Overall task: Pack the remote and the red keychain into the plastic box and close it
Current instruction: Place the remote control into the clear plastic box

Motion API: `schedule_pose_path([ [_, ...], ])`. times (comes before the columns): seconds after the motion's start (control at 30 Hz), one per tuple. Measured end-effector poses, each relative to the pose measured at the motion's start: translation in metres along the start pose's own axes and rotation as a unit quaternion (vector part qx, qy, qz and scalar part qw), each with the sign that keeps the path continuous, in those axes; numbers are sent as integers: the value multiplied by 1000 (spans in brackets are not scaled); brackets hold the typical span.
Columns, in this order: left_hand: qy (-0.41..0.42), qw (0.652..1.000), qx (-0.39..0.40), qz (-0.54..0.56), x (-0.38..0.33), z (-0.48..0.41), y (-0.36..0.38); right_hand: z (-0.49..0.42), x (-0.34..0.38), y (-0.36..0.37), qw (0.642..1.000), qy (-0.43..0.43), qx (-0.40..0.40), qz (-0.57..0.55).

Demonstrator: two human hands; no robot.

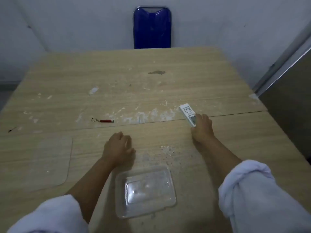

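A white remote (187, 112) lies on the table at the right, its near end under the fingers of my right hand (202, 129), which grips it. The red keychain (103, 120) with its metal ring lies on the table to the left, apart from both hands. My left hand (118, 147) rests on the table with fingers curled, holding nothing, just beyond the clear plastic box (121, 180). The box stands open and empty near the front edge. Its clear lid (37, 162) lies flat at the left.
The wooden table (151, 84) carries white scratches and a dark stain. A blue chair (152, 27) stands behind its far edge against the wall. A grey panel (289, 101) runs along the right side.
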State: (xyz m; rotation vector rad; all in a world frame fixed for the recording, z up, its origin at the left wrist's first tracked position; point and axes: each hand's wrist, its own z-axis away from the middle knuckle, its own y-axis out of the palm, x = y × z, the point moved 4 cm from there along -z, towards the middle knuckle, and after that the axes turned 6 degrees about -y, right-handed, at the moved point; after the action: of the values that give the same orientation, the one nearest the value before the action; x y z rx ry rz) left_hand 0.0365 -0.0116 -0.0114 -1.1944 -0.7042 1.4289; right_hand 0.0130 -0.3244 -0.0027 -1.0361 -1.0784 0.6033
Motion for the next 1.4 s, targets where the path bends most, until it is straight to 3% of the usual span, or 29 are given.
schedule_pose_path([
  [0.4,-6,999,-41,-9,3,1,12,-9,-3,16,996,56,-63,-33],
  [0.63,11,994,-47,102,-4,18,1,28,28,12,987,-49,-59,-140],
  [0.77,102,979,-104,141,-17,38,-20,67,50,11,962,-98,6,-257],
  [0.9,152,968,-121,157,-25,56,-41,98,66,9,965,-201,49,-158],
  [1.07,212,973,-41,79,-28,76,-37,132,83,4,947,-280,95,-124],
  [1.27,217,976,-28,8,-18,98,-23,163,89,5,942,-282,124,-131],
  [1.4,198,980,-28,4,-12,118,-10,171,76,18,953,-220,164,-131],
])
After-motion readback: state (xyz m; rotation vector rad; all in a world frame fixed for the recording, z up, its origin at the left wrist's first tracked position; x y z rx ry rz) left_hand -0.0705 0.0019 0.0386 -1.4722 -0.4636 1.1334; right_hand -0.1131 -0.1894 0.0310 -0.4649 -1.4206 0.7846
